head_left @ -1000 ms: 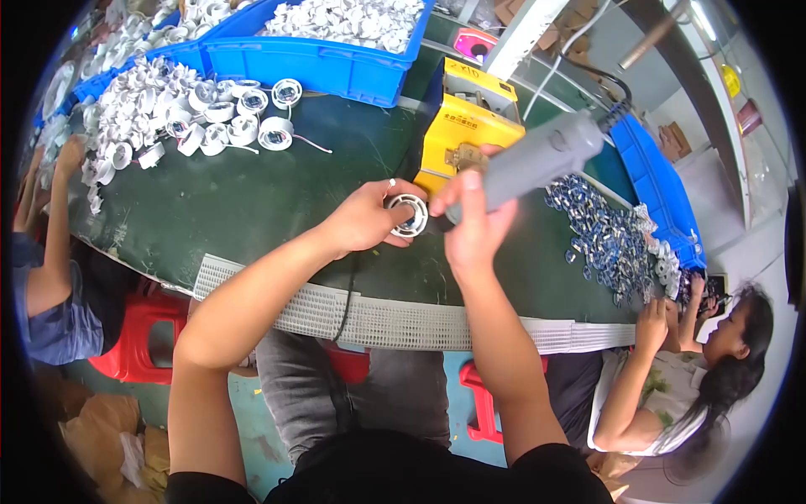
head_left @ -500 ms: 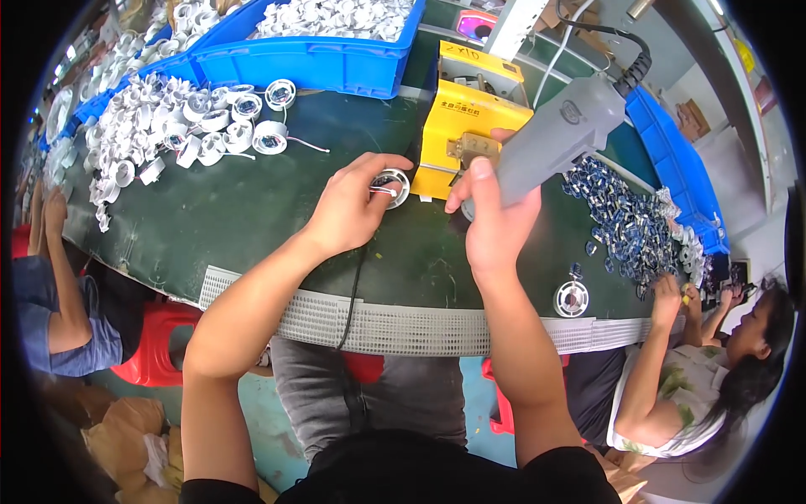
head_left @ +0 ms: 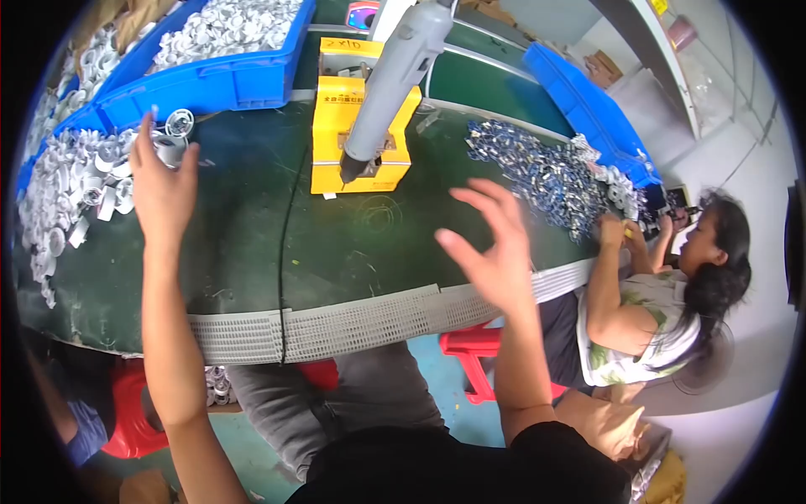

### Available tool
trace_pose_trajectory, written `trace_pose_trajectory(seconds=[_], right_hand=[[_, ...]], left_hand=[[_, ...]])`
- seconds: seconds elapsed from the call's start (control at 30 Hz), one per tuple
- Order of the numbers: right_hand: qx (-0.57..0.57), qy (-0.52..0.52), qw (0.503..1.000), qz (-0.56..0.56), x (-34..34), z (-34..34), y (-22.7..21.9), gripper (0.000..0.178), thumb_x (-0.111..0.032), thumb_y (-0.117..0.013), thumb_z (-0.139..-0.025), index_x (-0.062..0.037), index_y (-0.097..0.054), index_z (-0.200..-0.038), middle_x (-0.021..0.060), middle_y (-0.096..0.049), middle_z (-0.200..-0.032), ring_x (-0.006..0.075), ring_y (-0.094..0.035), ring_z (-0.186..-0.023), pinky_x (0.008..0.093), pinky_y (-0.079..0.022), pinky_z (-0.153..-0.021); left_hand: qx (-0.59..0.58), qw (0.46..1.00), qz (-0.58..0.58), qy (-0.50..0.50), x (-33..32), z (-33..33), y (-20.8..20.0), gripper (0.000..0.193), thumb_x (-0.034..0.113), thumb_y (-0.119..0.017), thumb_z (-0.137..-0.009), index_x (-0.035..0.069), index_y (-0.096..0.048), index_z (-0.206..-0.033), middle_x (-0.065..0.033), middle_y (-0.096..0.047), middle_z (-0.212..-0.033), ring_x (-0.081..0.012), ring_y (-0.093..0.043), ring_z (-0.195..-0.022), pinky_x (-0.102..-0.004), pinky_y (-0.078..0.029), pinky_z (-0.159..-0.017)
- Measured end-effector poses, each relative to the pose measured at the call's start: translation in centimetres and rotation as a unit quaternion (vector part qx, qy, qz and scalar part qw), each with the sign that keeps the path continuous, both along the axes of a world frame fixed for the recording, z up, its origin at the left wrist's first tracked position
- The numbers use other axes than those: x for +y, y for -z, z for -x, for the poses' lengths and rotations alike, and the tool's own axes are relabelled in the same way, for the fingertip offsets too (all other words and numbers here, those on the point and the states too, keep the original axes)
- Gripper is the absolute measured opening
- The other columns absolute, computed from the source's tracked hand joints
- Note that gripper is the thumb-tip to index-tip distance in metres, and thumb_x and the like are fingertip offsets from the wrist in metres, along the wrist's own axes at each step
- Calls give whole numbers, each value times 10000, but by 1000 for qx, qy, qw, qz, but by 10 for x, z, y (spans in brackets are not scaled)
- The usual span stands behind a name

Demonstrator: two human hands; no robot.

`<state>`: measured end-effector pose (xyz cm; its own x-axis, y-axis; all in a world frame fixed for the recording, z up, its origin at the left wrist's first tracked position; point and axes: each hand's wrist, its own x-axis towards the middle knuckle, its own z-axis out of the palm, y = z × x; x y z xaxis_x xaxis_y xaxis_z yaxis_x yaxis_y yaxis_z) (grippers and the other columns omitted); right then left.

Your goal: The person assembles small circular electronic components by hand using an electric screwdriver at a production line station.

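Observation:
My left hand [head_left: 164, 189] is over the right edge of a heap of white round housings [head_left: 75, 181], thumb and fingers spread. One white housing [head_left: 172, 151] shows between its thumb and fingers, with a round piece with a clear face [head_left: 179, 123] just beyond. My right hand [head_left: 495, 244] is open and slightly blurred above the green table, nearest the heap of small blue parts, with nothing seen in it. A grey electric screwdriver [head_left: 390, 88] stands tip down against a yellow box-shaped fixture [head_left: 363, 126], with neither hand on it.
Blue bins [head_left: 193, 91] of white parts stand at the back left. Small blue-and-silver parts [head_left: 537, 181] lie heaped at right, near another blue bin [head_left: 592, 118]. A black cable [head_left: 290, 218] crosses the table [head_left: 243, 244]. A co-worker [head_left: 646, 311] sits at right.
My right hand has let go of the screwdriver and moved toward me. My left hand has moved left to the white heap; the ring it held is no longer seen. The view has shifted right.

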<state>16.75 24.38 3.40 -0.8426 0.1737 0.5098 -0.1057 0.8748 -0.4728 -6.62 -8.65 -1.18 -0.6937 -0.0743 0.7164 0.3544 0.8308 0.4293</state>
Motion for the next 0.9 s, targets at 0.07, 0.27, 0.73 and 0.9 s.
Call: trace_pose_trajectory(seconds=[0.07, 0.27, 0.73, 0.9], right_hand=[[-82, 68, 993, -42, 50, -38, 3, 628, -212, -834, -677, -86, -589, -1241, 158, -520, -1309, 351, -458, -1256, 436, -381, -1054], [-292, 71, 953, 32, 83, -67, 7, 710, -192, -829, -682, -77, -535, -1318, 171, -605, -1199, 292, -623, -1052, 356, -488, -920], [-44, -211, 977, -2, -60, 40, 6, 732, -206, -859, -651, -71, -513, -1282, 150, -508, -1266, 318, -525, -1176, 404, -442, -984], [-114, -335, 897, 265, -26, 56, -1, 922, -344, -830, -702, -34, -361, -1432, 125, -401, -1378, 273, -406, -1293, 402, -381, -1050]], left_hand=[[-80, 995, -64, 9, 22, -17, -19, 674, 278, -681, -870, 116, -360, -1440, -221, -439, -1381, -303, -668, -955, -426, -521, -828], [-24, 954, -118, 274, 54, -52, -23, 416, 66, -671, -855, 71, -555, -1255, -120, -602, -1189, -190, -661, -789, -282, -533, -648], [-532, 377, -361, 666, 86, -89, -3, 494, 215, -542, -989, 31, -360, -1410, -119, -546, -1249, -207, -601, -1089, -382, -528, -955], [-69, 824, -88, 555, 82, -85, -12, 619, -2, -768, -706, 113, -532, -1267, -98, -507, -1214, -285, -631, -989, -357, -548, -829]])
